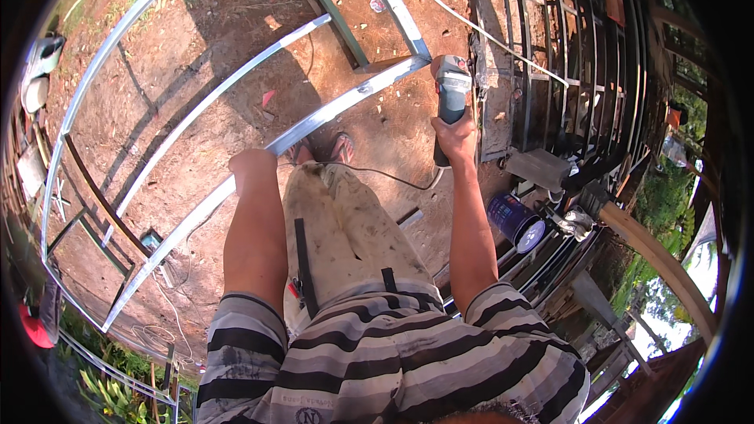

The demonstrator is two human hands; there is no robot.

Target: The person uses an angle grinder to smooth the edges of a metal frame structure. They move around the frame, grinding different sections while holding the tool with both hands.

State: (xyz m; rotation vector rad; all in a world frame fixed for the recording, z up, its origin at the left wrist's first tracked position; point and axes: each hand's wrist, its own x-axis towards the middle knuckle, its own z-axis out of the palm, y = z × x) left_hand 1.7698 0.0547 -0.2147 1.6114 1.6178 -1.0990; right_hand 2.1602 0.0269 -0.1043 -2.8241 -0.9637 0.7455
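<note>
My right hand [458,135] is closed round the body of an angle grinder [453,94], dark with a grey head. The grinder's head is beside the right corner of a large frame of silvery metal tubes [338,107]; I cannot make out whether its disc touches the metal. A dark cord [393,178] trails from the grinder's rear past my legs. My left hand [253,163] grips the frame's near bar, in front of my left thigh. Its fingers are mostly hidden behind the wrist and bar.
A green metal bar [336,22] and a shorter silvery tube [220,90] lie inside the frame, over bare earth. At right are a dark blue bucket [512,218], a rack of metal bars [550,31] and a wooden post [660,255]. My sandalled feet [342,148] stand by the near bar.
</note>
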